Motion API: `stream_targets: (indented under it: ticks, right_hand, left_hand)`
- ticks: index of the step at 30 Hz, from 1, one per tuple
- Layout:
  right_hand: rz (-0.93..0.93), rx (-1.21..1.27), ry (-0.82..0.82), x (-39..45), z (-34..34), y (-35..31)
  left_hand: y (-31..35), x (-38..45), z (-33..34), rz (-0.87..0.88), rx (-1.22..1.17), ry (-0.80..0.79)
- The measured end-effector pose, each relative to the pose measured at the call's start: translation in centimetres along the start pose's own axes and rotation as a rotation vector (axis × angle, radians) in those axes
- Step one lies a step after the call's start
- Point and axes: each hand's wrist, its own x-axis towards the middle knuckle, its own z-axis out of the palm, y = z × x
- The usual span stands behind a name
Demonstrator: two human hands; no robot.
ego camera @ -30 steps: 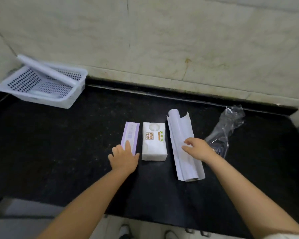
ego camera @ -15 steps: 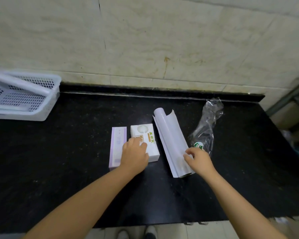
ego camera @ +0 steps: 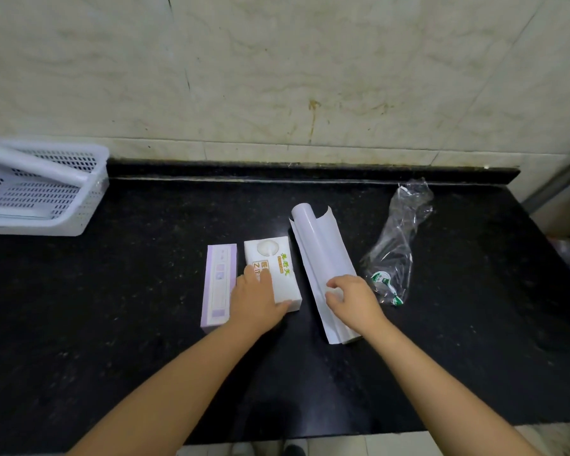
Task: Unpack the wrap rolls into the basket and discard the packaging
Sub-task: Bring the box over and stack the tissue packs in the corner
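Observation:
A white roll (ego camera: 320, 248) with a loose curled sheet lies lengthwise at the middle of the black counter (ego camera: 129, 307). My right hand (ego camera: 354, 299) curls over its near part, thumb and fingers pinching the white sheet. Left of it sit a white box (ego camera: 278, 258) with green and orange print and a narrow purple box (ego camera: 218, 284). My left hand (ego camera: 255, 302) lies over the white box's near half, thumb along its near edge. A white perforated basket (ego camera: 93, 195) stands at the far left with a long white roll (ego camera: 30, 166) leaning in it.
Crumpled clear plastic packaging (ego camera: 399, 245) with a green label lies just right of my right hand. A marble wall (ego camera: 277, 77) backs the counter. The counter's front edge runs below my forearms, and its right end is near a metal pipe (ego camera: 560, 179).
My left hand has shifted from the purple box onto the white box. My right hand slid down the roll toward its near end and curled its fingers. The view has swung to the right.

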Motion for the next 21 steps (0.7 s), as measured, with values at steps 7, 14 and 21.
stream_targets:
  ticks: [7,14,21]
  right_hand:
    - [-0.008,-0.117,-0.027,0.8,-1.0,1.0]
    - [-0.078,-0.178,-0.08,2.1,-2.0,0.9]
    - [-0.185,-0.159,-0.05,5.9,-3.5,-3.9]
  left_hand:
    - [3.9,2.9,0.7,-0.38,-0.087,-0.164]
    - [4.4,3.9,-0.9,-0.49,-0.217,-0.219]
    - [0.7,1.3,-7.9,-0.367,-0.25,0.003]
